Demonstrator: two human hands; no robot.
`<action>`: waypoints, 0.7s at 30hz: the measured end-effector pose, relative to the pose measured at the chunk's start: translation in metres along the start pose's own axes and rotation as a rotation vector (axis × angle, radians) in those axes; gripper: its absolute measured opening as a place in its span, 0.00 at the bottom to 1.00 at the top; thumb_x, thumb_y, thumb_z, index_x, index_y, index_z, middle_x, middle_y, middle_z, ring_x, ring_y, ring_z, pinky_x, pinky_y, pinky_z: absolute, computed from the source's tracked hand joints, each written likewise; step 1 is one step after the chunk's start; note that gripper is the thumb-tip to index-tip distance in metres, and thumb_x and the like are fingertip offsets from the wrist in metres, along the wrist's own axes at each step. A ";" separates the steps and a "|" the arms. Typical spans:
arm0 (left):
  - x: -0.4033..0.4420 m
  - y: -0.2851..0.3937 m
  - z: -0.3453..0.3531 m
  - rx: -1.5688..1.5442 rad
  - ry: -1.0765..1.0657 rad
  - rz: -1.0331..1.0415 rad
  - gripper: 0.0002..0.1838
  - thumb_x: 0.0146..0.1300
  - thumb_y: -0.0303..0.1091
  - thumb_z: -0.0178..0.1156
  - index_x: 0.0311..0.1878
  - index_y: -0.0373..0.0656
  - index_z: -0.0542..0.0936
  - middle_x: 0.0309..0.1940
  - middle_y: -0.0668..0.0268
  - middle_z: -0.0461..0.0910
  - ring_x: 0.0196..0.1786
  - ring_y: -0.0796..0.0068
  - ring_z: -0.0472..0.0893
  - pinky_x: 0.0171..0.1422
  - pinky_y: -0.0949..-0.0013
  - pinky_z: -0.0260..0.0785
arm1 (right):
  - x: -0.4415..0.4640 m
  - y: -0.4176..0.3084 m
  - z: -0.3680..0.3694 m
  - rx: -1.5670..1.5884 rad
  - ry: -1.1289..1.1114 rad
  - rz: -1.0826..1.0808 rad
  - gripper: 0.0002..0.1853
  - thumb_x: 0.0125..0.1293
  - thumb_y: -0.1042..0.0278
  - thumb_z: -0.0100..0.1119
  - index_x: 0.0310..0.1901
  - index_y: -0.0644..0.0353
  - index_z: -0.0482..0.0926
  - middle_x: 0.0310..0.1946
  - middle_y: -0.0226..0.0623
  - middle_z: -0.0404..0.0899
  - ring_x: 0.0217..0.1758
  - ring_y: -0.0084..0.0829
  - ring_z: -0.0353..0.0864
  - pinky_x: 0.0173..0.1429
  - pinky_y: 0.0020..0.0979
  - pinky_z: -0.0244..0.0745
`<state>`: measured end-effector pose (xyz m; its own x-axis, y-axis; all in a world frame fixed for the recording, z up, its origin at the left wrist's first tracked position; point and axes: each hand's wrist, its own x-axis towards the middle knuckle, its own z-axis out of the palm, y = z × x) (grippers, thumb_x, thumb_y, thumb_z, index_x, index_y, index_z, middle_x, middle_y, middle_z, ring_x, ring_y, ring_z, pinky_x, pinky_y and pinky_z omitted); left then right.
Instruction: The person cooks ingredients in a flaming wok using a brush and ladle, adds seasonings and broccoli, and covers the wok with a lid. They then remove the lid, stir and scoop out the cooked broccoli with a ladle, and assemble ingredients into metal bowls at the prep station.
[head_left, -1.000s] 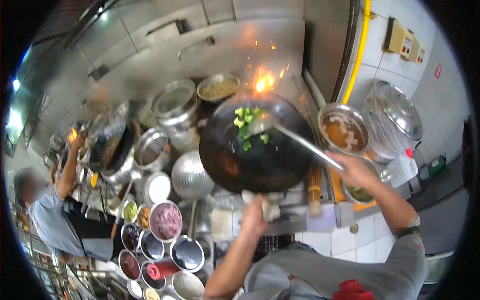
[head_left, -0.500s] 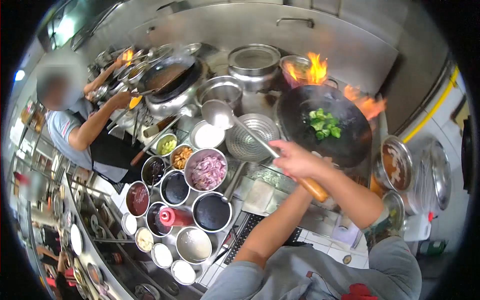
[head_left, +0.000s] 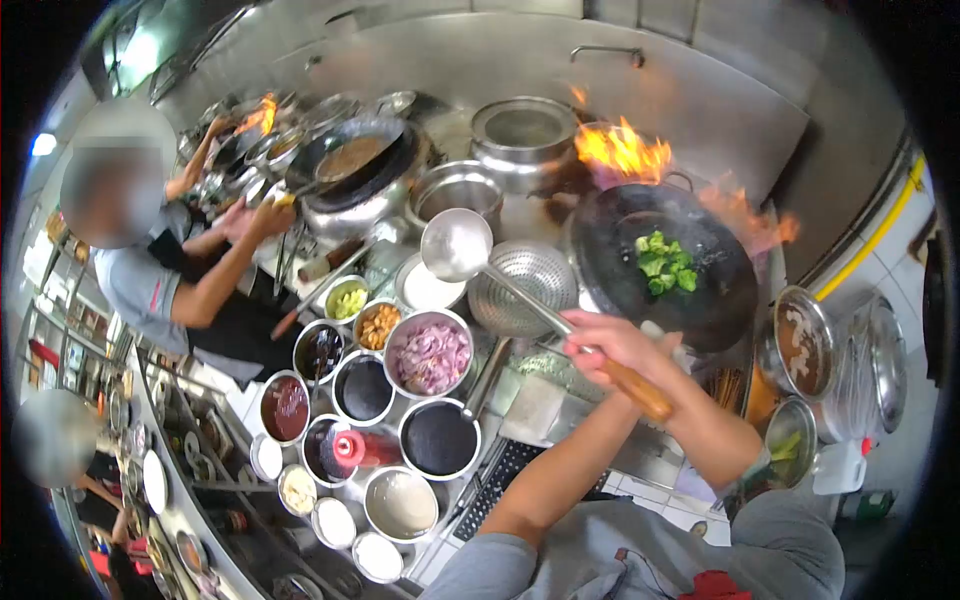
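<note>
My right hand [head_left: 606, 346] is closed round the handle of a ladle [head_left: 457, 246], whose metal bowl hangs at the left near the perforated strainer [head_left: 522, 290]. Crossing beneath my right forearm, my left arm reaches the near rim of the black wok [head_left: 618, 238]. There my left hand [head_left: 668, 348], partly hidden by the right wrist, appears closed on the wok's near edge, with something pale beside it. Chopped green vegetables [head_left: 666, 263] lie in the wok. Flames [head_left: 625, 150] rise behind it.
Left of the ladle stand a bowl of sliced onion [head_left: 431, 353], several bowls of sauce and a red squeeze bottle [head_left: 365, 449]. A co-worker [head_left: 150, 285] stands by another wok [head_left: 350, 160]. At right are a pot of brown liquid [head_left: 803, 345] and a whisk [head_left: 850, 355].
The view has shifted slightly. Flames behind the wok have spread leftward. The co-worker's hands have drawn back from their wok. My right hand still holds the ladle.
</note>
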<state>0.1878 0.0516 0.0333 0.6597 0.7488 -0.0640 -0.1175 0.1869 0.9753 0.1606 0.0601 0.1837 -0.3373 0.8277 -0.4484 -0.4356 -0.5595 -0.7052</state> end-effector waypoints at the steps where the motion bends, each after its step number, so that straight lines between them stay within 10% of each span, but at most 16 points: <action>1: 0.001 -0.003 0.002 -0.106 -0.013 -0.005 0.20 0.72 0.49 0.53 0.52 0.40 0.77 0.38 0.62 0.81 0.39 0.68 0.81 0.47 0.64 0.73 | -0.019 -0.004 -0.013 0.180 -0.021 -0.001 0.28 0.67 0.76 0.53 0.69 0.57 0.62 0.31 0.34 0.72 0.18 0.17 0.66 0.15 0.22 0.62; 5: -0.006 0.024 -0.004 -0.809 -0.067 -0.434 0.27 0.67 0.50 0.61 0.61 0.40 0.72 0.46 0.63 0.78 0.47 0.71 0.79 0.51 0.62 0.73 | -0.148 -0.042 -0.051 -0.071 0.186 -0.189 0.29 0.67 0.77 0.53 0.69 0.57 0.62 0.29 0.33 0.73 0.16 0.16 0.65 0.15 0.21 0.63; 8: -0.006 0.050 0.005 -0.724 0.050 -0.529 0.22 0.65 0.43 0.61 0.55 0.38 0.75 0.45 0.62 0.80 0.42 0.67 0.81 0.48 0.58 0.76 | -0.203 -0.056 -0.097 -0.393 0.400 -0.198 0.33 0.65 0.77 0.55 0.72 0.56 0.61 0.24 0.26 0.72 0.18 0.15 0.68 0.17 0.22 0.65; 11: 0.005 0.056 0.007 -0.717 0.015 -0.591 0.16 0.65 0.36 0.57 0.51 0.36 0.75 0.44 0.59 0.80 0.42 0.64 0.82 0.47 0.58 0.79 | -0.216 -0.022 -0.157 -1.620 0.883 -0.312 0.32 0.63 0.74 0.53 0.71 0.59 0.60 0.37 0.55 0.81 0.33 0.48 0.83 0.38 0.43 0.79; 14: 0.009 0.026 -0.001 -0.727 0.014 -0.585 0.13 0.65 0.33 0.52 0.48 0.36 0.75 0.44 0.56 0.81 0.42 0.62 0.82 0.48 0.57 0.80 | -0.272 -0.028 -0.167 -1.491 0.829 -0.277 0.35 0.61 0.73 0.55 0.72 0.54 0.62 0.48 0.55 0.80 0.53 0.52 0.80 0.57 0.45 0.74; 21: -0.037 0.097 0.028 -0.631 0.091 -0.603 0.12 0.71 0.34 0.44 0.46 0.37 0.74 0.46 0.54 0.82 0.44 0.58 0.83 0.47 0.56 0.80 | -0.314 -0.039 -0.196 -1.533 0.499 -0.152 0.33 0.61 0.74 0.56 0.70 0.49 0.66 0.58 0.52 0.76 0.57 0.50 0.78 0.62 0.41 0.72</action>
<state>0.1728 0.0237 0.1365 0.6833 0.4520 -0.5735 -0.1744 0.8637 0.4729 0.4472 -0.1699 0.2440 0.0530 0.9704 -0.2357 0.8640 -0.1629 -0.4765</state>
